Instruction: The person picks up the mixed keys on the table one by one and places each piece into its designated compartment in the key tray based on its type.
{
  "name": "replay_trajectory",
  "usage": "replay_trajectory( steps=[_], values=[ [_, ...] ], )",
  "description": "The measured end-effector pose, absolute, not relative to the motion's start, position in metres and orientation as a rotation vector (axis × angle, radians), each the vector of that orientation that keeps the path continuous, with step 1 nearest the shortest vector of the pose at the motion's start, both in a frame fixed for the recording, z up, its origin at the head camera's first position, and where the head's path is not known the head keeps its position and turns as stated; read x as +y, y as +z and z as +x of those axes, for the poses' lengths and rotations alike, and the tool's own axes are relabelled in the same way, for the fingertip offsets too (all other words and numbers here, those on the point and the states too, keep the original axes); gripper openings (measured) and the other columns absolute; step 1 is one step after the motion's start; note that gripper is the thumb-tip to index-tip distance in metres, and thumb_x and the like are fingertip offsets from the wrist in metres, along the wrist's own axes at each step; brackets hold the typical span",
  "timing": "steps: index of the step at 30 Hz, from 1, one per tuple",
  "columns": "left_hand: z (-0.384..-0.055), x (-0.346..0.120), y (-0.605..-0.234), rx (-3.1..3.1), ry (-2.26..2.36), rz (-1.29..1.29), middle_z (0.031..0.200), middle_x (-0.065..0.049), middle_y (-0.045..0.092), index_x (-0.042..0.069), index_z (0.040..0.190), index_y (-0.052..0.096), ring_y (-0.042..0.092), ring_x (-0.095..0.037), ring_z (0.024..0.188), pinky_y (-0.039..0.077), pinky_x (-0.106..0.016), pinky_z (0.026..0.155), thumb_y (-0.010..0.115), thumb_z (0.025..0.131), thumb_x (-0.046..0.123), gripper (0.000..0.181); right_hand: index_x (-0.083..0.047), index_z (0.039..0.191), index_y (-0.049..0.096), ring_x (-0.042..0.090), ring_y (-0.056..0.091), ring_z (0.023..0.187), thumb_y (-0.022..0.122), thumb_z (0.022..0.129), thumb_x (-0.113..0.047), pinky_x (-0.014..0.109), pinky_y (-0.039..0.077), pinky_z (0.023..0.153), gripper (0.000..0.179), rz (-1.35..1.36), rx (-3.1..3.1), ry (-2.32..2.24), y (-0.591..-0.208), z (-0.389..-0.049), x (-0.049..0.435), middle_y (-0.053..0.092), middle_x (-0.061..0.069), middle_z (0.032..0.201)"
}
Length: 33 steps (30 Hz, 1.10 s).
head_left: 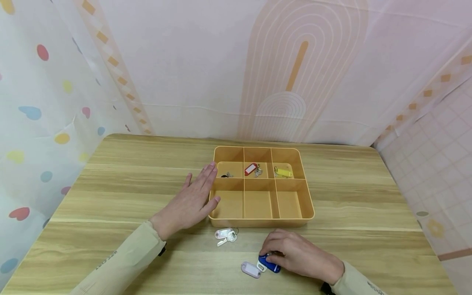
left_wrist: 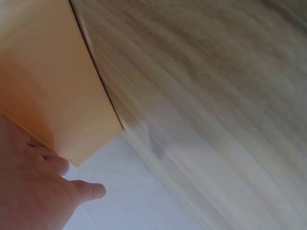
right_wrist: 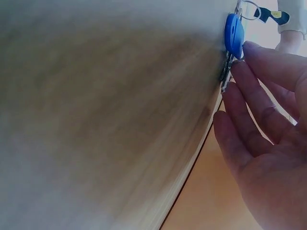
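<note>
A: Which step is this, would you say?

B: The pick-up, I judge. The right hand (head_left: 300, 255) lies on the near part of the tabletop (head_left: 121, 192), its fingers curled over the blue key tag (head_left: 270, 264) and touching the key beside it. The right wrist view shows fingertips (right_wrist: 249, 52) at the tag's edge, so it looks like a pinch just forming, with the tag not yet lifted.

A: And the other hand?

B: The left hand (head_left: 191, 200) is flat, fingers straight, pressed against the left wall of the orange tray (head_left: 259, 223) – steadying it, holding nothing.

A: What is in the tray?

B: It has 6 compartments. The 3 far ones hold a dark tag (head_left: 225, 175), a red tag (head_left: 250, 168) and a yellow tag (head_left: 283, 172); the 3 near ones hold nothing.

A: What else lies loose?

B: A lilac tag (head_left: 251, 269) just left of the blue one, and a white tag with keys (head_left: 225, 235) just in front of the tray's near wall.

A: What does the next move call for?

B: A firm pinch on the blue tag, lifted clear of the lilac one – then carried over the near wall to a free compartment
</note>
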<state>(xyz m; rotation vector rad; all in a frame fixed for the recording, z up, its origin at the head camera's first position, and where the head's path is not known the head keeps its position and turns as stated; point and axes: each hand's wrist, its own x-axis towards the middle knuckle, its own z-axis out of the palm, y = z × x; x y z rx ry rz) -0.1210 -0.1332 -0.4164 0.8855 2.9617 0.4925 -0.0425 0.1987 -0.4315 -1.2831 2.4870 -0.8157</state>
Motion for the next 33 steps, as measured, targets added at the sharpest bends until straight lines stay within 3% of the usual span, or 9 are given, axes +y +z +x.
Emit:
replay_trajectory(
  steps=[12, 33],
  values=[
    [-0.121, -0.133, -0.417, 2.959, 0.488, 0.887, 0.174, -0.011, 0.002, -0.001, 0.165, 0.01, 0.008, -0.028, 0.159, 0.014, -0.066, 0.121, 0.04, 0.11, 0.045, 0.077, -0.019, 0.098, 0.077, -0.003, 0.06, 0.094, 0.075, 0.096, -0.012, 0.014, 0.05, 0.084, 0.008, -1.386, 2.553, -0.819, -0.435, -0.043, 0.197, 0.068, -0.015, 0.1],
    [-0.12, -0.133, -0.416, 2.952, 0.485, 0.874, 0.174, -0.011, 0.001, 0.0, 0.165, 0.008, 0.006, -0.027, 0.159, 0.012, -0.066, 0.122, 0.037, 0.11, 0.047, 0.078, -0.024, 0.103, 0.076, 0.002, 0.063, 0.099, 0.069, 0.1, -0.014, 0.016, 0.053, 0.085, 0.012, -1.36, 2.621, -1.072, -0.423, -0.037, 0.212, 0.069, -0.016, 0.105]
  ],
)
